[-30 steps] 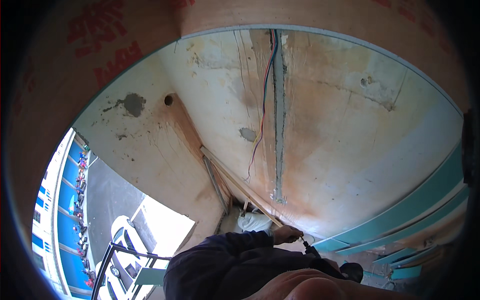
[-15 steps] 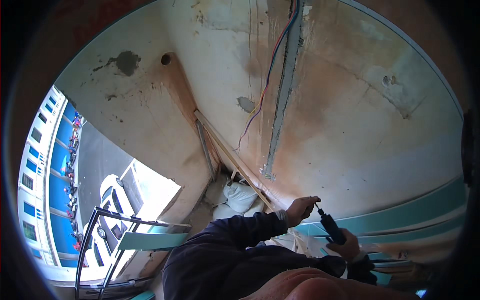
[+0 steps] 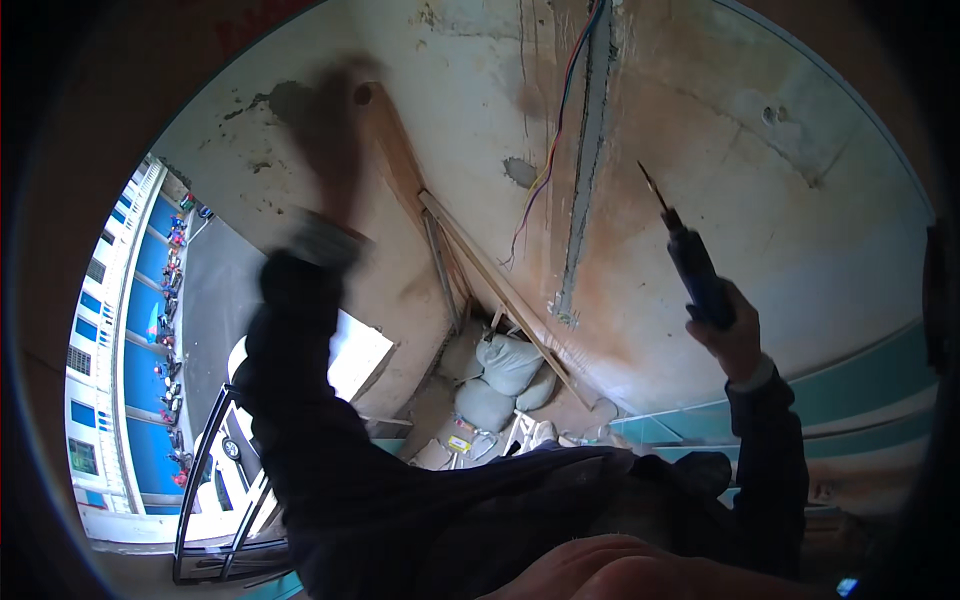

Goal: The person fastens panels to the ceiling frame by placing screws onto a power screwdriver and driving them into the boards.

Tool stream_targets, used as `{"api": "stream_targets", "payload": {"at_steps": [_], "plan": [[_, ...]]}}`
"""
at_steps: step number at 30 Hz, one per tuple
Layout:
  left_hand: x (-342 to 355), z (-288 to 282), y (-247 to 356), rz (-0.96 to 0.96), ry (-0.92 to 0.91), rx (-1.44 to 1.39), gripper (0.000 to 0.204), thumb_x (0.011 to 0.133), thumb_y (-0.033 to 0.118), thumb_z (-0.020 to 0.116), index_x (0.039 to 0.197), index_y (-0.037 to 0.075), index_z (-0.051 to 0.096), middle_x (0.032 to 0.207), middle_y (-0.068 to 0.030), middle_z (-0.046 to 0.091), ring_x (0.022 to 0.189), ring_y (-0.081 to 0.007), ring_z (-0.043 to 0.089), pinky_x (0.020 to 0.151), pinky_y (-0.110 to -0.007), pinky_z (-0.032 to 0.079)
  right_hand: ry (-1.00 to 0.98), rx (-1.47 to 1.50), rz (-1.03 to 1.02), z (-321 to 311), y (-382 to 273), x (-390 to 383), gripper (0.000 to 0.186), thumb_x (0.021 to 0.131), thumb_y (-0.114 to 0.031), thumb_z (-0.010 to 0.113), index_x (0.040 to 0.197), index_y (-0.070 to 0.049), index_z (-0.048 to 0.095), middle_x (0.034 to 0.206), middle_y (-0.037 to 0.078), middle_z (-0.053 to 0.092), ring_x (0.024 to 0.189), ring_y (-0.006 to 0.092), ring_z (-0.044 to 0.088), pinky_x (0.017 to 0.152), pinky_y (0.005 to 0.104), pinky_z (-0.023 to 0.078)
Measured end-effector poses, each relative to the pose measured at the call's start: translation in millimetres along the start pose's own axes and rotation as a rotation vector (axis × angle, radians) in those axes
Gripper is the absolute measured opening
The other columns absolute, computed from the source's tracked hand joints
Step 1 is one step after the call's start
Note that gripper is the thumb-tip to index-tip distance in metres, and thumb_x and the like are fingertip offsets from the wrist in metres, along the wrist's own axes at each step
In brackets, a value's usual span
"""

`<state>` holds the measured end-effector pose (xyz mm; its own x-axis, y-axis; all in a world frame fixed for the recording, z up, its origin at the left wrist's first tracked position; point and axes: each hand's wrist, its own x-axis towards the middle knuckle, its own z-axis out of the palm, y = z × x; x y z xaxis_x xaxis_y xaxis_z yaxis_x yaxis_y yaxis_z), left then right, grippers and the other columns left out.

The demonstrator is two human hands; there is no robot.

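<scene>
My right hand (image 3: 737, 335) is wrapped round the grip of a dark power screwdriver (image 3: 694, 268), raised on the right. Its thin bit (image 3: 653, 185) points up and to the left; a slender pointed piece, perhaps a screw, shows at the tip, too small to be sure. High on the left, my left hand (image 3: 332, 140) is lifted in front of the stained wall, beside a round hole (image 3: 363, 95). Motion smears its fingers, so what they hold, if anything, does not show.
Loose coloured wires (image 3: 545, 170) hang beside a grey filled channel (image 3: 588, 170) in the wall. Wooden battens (image 3: 500, 290) lean in the corner above white sacks (image 3: 508, 362). At left is an opening onto a street, with a dark metal frame (image 3: 205, 470). Teal boards (image 3: 860, 390) lie at right.
My left hand has left the screwdriver's tip and swung up to the far left. The right hand has raised the screwdriver, and the view has shifted a little.
</scene>
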<state>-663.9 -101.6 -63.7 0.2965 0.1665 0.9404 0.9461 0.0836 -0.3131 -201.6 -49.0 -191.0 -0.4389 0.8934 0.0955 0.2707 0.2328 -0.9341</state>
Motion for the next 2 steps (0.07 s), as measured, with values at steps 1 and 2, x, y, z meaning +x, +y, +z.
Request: {"api": "stream_targets", "payload": {"at_steps": [1,2], "plan": [[18.1,-7.1,-78.4,0.162,0.102,0.457,0.013,0.093,0.010,0.050,0.098,0.004,0.060,0.087,-0.0076,0.065,0.071,-0.0218,0.064,0.059,-0.033,0.050,-0.026,0.056,-0.023,6.8,-4.4,10.3,0.055,0.074,-0.012,0.076,0.122,0.000,0.051,0.100,0.010,0.066,0.090,0.0162,0.065,0.082,0.0316,0.053],[50.2,-47.3,-120.9,-0.080,0.187,0.105,0.012,0.093,0.011,0.051,0.097,0.006,0.060,0.085,-0.0013,0.065,0.070,-0.0193,0.064,0.059,-0.031,0.050,-0.058,0.065,-0.031,15.9,-11.1,23.9,0.055,0.074,-0.012,0.076,0.122,0.000,0.051,0.100,0.010,0.066,0.090,0.0162,0.065,0.082,0.0316,0.053]]}}
